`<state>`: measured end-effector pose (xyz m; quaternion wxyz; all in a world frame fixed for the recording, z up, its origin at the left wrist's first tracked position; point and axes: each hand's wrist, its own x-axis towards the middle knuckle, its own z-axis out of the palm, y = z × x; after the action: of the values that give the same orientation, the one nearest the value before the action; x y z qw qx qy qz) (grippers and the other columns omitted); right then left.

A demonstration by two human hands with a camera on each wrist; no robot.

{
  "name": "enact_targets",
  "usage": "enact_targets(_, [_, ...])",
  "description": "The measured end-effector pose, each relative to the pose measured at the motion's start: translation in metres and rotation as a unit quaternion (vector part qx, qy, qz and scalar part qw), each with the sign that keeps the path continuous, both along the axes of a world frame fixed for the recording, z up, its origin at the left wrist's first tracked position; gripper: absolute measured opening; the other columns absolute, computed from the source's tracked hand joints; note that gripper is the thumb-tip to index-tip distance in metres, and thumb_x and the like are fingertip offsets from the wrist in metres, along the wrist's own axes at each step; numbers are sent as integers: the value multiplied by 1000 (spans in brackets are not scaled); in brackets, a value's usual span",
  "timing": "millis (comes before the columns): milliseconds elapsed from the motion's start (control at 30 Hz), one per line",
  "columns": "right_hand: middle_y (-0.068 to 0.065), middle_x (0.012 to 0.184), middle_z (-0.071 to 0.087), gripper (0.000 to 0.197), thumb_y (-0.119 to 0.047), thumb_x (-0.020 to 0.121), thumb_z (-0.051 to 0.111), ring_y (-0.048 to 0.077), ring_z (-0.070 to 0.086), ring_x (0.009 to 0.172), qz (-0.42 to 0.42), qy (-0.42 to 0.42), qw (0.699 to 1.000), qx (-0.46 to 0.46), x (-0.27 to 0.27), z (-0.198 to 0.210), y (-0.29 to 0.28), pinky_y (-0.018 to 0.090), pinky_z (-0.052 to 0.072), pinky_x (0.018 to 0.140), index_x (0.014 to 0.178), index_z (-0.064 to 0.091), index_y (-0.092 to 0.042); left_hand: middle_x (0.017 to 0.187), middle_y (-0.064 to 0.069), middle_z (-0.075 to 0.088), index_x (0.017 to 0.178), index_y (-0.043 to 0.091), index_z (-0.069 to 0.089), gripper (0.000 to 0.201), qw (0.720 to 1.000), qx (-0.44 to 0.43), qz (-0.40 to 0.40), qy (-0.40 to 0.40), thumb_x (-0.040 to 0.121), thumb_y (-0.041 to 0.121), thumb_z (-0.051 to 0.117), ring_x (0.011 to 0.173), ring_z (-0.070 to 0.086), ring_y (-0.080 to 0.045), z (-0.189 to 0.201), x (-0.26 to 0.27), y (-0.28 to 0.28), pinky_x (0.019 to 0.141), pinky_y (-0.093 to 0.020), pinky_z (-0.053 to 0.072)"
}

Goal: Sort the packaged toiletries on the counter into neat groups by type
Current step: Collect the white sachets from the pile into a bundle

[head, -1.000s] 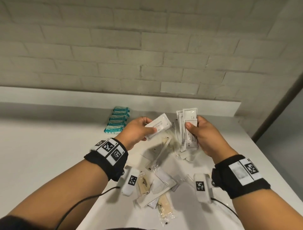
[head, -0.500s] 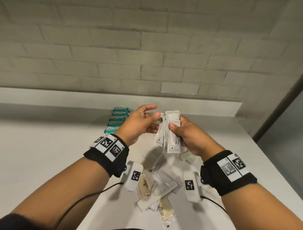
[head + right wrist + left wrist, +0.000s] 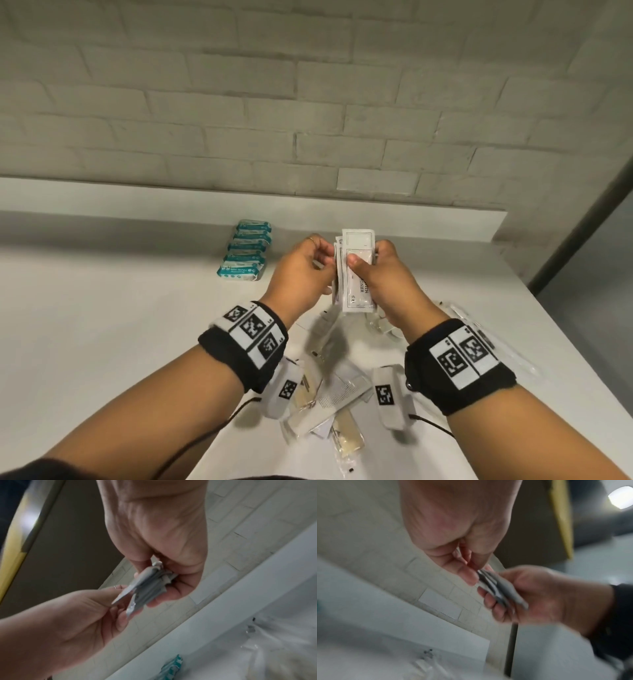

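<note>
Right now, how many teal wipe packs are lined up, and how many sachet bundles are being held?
Teal wipe packs: 5
White sachet bundle, held: 1 (sachets inside overlap too much to count)
Total: 6

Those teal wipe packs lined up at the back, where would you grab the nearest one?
Take the nearest wipe pack across its two long edges, coming straight down from above. It lies flat on the counter at the front of the row, with its near edge free, so a top-down grip likely won't disturb the others.
</note>
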<state>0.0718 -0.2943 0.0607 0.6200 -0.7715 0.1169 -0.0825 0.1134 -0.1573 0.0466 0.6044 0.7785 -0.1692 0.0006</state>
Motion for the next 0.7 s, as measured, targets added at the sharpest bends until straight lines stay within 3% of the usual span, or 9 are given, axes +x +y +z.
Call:
enact_targets(100, [2,104,66,27,-23,92,61,23,66,94,-15,-50,999,-13,0,4,0,32,52,71,112,44,-18,80,5,59,85,32,55,17,999,-8,28,-44,89,16,61,66,60,-16,-4,2,2,59,-32,53])
enact_targets(167, [4,106,67,25,-20,92,61,25,67,98,-5,-77,997,20,-1,10,1,38,55,80,113,47,-19,86,2,63,98,24,56,5,990,-133,9,49,94,23,57,75,61,-14,2,4,3,71,-34,51])
enact_targets(267, [5,103,70,19,-27,91,62,25,69,94,29,-78,996,29,0,16,8,48,55,85,107,51,-25,111,-9,68,124,11,58,45,939,-242,-131,207,90,41,57,100,64,-22,11,5,1,93,-41,48])
enact_targets(300, [5,101,70,15,-32,91,60,25,69,93,33,-66,997,11,1,17,14,50,55,85,103,52,-27,109,-10,69,122,12,61,43,926,-248,-157,239,91,41,55,99,66,-23,13,3,-1,92,-40,51])
enact_targets(367, [7,100,70,12,-36,95,52,27,69,93,29,-25,999,8,2,19,23,53,54,86,101,53,-25,91,-9,73,106,14,68,32,910,-253,-159,287,96,38,49,82,71,-21,20,-1,-5,76,-35,57])
enact_targets(433, [12,104,69,16,-26,99,45,28,68,97,51,4,993,105,2,21,25,51,54,89,111,53,-17,82,-9,72,100,12,66,30,914,-254,-127,291,99,34,45,72,71,-21,22,2,-6,69,-35,58])
enact_targets(500, [12,104,67,19,-8,100,41,26,67,95,101,8,975,199,-1,24,20,43,55,87,116,52,-10,84,-10,71,101,11,65,31,920,-256,-109,277,100,34,44,74,69,-23,22,6,-3,75,-39,56])
enact_targets(567, [11,97,67,19,0,98,43,24,66,88,121,8,978,170,-3,27,14,40,55,80,109,54,-11,87,-11,72,101,12,66,32,920,-255,-107,279,100,34,44,77,69,-25,22,8,-1,83,-44,53])
enact_targets(700, [16,81,70,9,-13,80,67,32,67,76,26,-12,999,23,0,23,18,55,54,78,81,59,-14,87,-14,68,102,11,65,17,917,-256,-138,272,96,13,50,79,66,-28,20,1,-4,84,-48,51])
